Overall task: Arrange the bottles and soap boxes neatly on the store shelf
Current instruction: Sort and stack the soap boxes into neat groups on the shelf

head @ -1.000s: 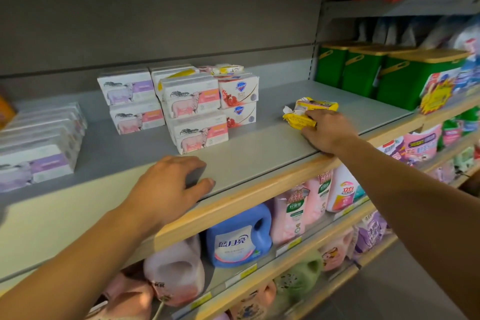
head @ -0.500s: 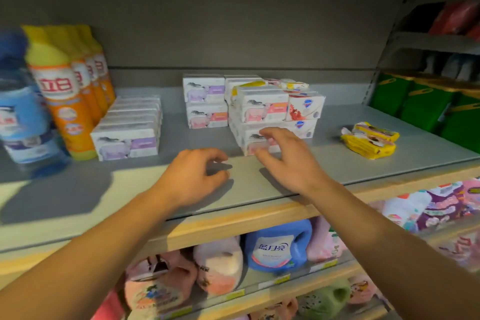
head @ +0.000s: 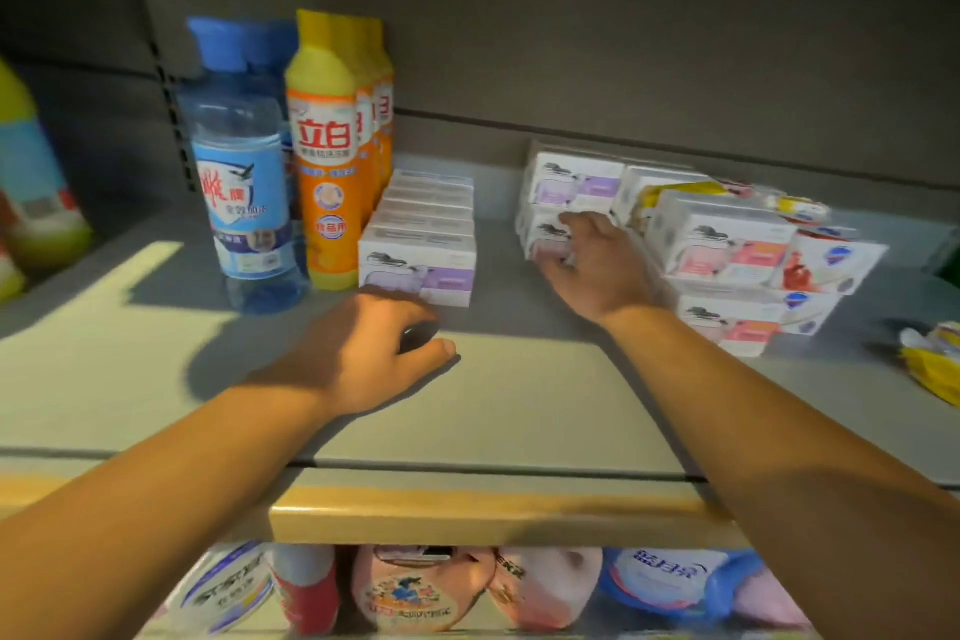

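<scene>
My right hand reaches into the grey shelf, its spread fingers touching the front of the lower white-and-purple soap box in a two-high stack. To its right stand stacked pink-labelled soap boxes and red-and-blue ones. My left hand rests on the shelf with loosely curled fingers, holding nothing, just in front of a neat row of purple soap boxes. A blue-capped clear bottle and a row of orange dish-soap bottles stand upright to the left.
Yellow soap packets lie loose at the far right. A green-and-blue bottle stands at the far left. A wooden lip edges the shelf; detergent jugs fill the shelf below.
My right hand let go of the yellow packets, swung left past the front pink stack and now touches the rear purple stack. The view panned left; my left hand stayed on the shelf.
</scene>
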